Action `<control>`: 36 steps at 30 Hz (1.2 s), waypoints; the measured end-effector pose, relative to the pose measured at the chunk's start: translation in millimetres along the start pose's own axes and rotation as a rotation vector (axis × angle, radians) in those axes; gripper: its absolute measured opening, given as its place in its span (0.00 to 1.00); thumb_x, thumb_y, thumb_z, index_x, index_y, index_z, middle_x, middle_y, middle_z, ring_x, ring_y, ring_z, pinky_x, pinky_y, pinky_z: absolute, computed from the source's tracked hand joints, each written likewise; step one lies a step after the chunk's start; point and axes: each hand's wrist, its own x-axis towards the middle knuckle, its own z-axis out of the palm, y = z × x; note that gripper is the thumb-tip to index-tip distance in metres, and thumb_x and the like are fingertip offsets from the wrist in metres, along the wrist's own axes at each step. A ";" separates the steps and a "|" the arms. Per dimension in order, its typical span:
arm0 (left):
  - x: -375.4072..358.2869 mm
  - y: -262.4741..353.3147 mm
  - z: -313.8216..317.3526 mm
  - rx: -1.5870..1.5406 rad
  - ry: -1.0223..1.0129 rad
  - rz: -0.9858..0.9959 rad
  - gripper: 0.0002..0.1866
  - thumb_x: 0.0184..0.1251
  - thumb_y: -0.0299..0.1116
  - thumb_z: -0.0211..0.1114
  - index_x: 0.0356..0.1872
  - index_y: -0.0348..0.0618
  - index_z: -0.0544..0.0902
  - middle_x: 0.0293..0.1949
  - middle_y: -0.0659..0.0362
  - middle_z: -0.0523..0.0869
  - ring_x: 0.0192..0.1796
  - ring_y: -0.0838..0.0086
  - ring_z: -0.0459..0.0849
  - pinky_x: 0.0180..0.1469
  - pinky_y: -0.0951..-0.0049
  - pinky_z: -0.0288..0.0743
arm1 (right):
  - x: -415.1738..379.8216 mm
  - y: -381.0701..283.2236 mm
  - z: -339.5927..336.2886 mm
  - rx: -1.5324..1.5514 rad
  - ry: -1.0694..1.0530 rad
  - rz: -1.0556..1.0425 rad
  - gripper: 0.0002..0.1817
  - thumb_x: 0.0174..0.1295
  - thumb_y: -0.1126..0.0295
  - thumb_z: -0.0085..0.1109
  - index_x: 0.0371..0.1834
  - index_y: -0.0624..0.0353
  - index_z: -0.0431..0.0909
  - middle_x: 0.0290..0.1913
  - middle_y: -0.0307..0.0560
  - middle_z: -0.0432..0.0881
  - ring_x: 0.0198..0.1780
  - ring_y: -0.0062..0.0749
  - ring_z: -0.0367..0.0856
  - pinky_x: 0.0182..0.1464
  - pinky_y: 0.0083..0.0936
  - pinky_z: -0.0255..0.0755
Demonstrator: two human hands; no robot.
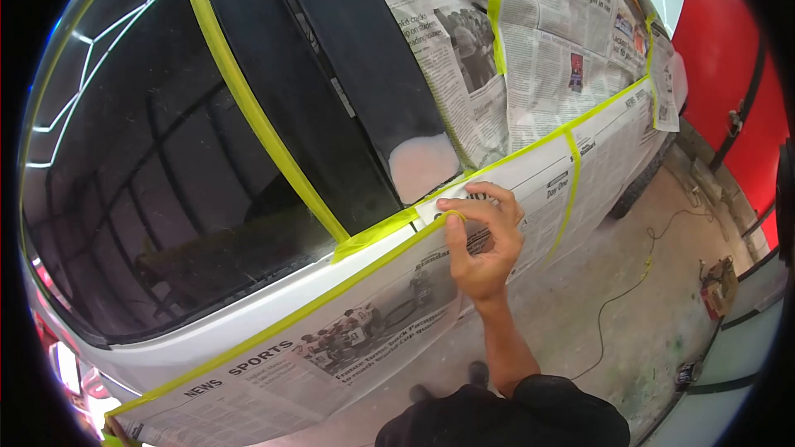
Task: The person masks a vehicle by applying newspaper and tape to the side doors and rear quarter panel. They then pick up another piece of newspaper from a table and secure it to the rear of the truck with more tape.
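My right hand (487, 244) is closed at the car's side, thumb and fingertips pinching the taped top corner of a newspaper sheet (331, 352). Yellow-green masking tape (273, 316) runs along that sheet's top edge, and the sheet slants down to the lower left. At its far left end, a small part of my left hand (121, 429) shows, seemingly gripping the taped corner; most of it is cut off. Above the sheet lies a bare strip of white car body (248, 308). A pale, sanded-looking patch (424, 167) sits just above my right hand.
Dark window glass (157, 165) is edged with tape, beside a black pillar (273, 91). More newspaper (571, 41) covers the panels at upper right. A cable (603, 323) trails over the concrete floor (546, 327). A red panel (729, 25) stands at far right.
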 end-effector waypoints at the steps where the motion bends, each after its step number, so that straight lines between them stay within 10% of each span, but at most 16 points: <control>1: 3.3 -1.6 -3.1 0.001 -0.005 0.009 0.18 0.86 0.43 0.62 0.60 0.37 0.82 0.50 0.60 0.82 0.54 0.76 0.80 0.60 0.72 0.72 | 0.1 -1.7 -0.7 0.014 0.001 0.025 0.07 0.58 0.74 0.72 0.40 0.52 0.91 0.42 0.32 0.93 0.57 0.36 0.83 0.65 0.37 0.63; 28: -10.7 1.5 42.1 -0.013 -0.116 -0.053 0.18 0.85 0.47 0.63 0.52 0.39 0.84 0.44 0.63 0.83 0.46 0.79 0.79 0.52 0.74 0.71 | 14.7 -12.4 2.6 0.056 0.065 0.163 0.11 0.46 0.83 0.79 0.29 0.59 0.86 0.38 0.41 0.91 0.46 0.36 0.86 0.54 0.34 0.77; 36: 24.7 -41.6 -0.6 -0.067 -0.033 -0.081 0.19 0.85 0.44 0.64 0.59 0.39 0.84 0.45 0.62 0.82 0.47 0.78 0.79 0.54 0.73 0.72 | 10.2 -13.8 -0.6 -0.009 -0.031 0.132 0.05 0.59 0.75 0.73 0.38 0.55 0.89 0.40 0.37 0.90 0.54 0.36 0.81 0.59 0.38 0.67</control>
